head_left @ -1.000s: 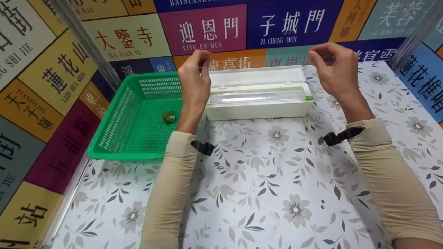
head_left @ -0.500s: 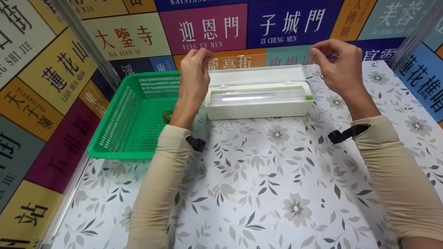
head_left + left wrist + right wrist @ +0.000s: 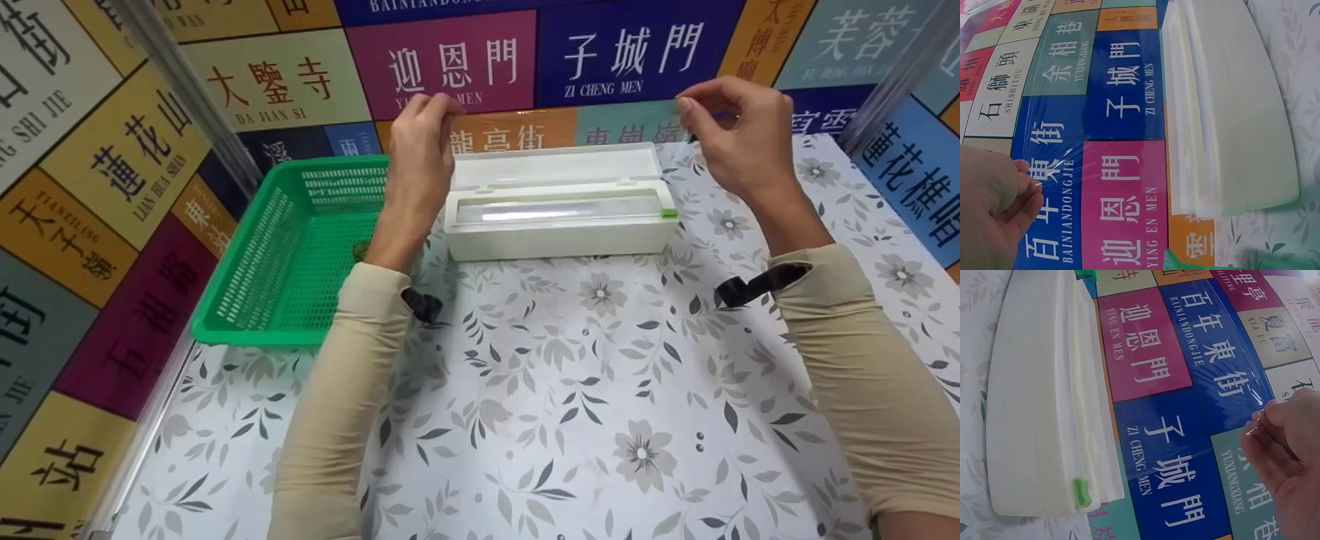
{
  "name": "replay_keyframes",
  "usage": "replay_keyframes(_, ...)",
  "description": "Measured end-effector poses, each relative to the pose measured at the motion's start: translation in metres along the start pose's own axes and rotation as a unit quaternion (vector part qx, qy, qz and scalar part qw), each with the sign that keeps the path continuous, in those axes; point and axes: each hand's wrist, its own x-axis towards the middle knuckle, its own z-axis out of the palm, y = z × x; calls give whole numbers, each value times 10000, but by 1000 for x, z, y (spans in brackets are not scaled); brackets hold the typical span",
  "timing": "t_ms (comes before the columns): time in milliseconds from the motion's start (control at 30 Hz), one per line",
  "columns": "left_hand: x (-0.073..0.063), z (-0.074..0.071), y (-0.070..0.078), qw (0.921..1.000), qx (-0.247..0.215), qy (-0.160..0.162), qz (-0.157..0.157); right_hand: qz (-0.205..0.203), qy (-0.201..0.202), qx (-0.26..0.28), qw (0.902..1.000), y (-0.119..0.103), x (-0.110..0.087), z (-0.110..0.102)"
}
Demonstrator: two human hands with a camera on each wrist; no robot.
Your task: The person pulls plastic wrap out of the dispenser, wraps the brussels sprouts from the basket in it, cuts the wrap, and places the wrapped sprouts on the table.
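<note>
Clear cling film [image 3: 1067, 154] stretches between both hands, with creases running from the pinched corners in the wrist views. My left hand [image 3: 418, 169] pinches one corner between thumb and fingers, above the left end of a white cling film dispenser [image 3: 562, 244]. Beyond the dispenser's right end, my right hand [image 3: 748, 146] pinches the other corner; a bunched bit of film shows at its fingertips [image 3: 1275, 413]. The dispenser's lid [image 3: 555, 166] stands raised at the back. A green slide cutter [image 3: 669, 214] sits at its right end. In the head view the film is barely visible.
At the left stands a green plastic basket [image 3: 201, 330]. A small green vegetable piece [image 3: 361, 250] lies in it, partly hidden by my left wrist. A flower-patterned cloth [image 3: 555, 420] covers the table. The printed wall [image 3: 450, 60] rises close behind the dispenser.
Both hands have risen slightly, and the right one has shifted a little to the right. The left forearm has swung left, covering more of the vegetable piece. The dispenser stays put.
</note>
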Motion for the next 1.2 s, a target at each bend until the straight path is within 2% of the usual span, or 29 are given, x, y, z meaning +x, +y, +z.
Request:
replay_keyframes(200, 4, -3, 3, 10000, 61, -18, -67, 96, 58, 40, 9999, -10, 1, -2)
replay_keyframes(433, 10, -7, 8, 9999, 81, 2, -100, 32, 55, 71, 10000, 1, 10, -3)
replay_keyframes(600, 14, -9, 10, 9999, -79, 14, -106, 40, 67, 183, 9998, 2, 13, -5)
replay_keyframes(933, 15, -12, 13, 9997, -195, 127, -89, 98, 76, 288, 9995, -13, 11, -10)
replay_keyframes(1200, 16, -16, 16, 9995, -237, 211, 40, 92, 66, 362, 9993, -18, 13, -15)
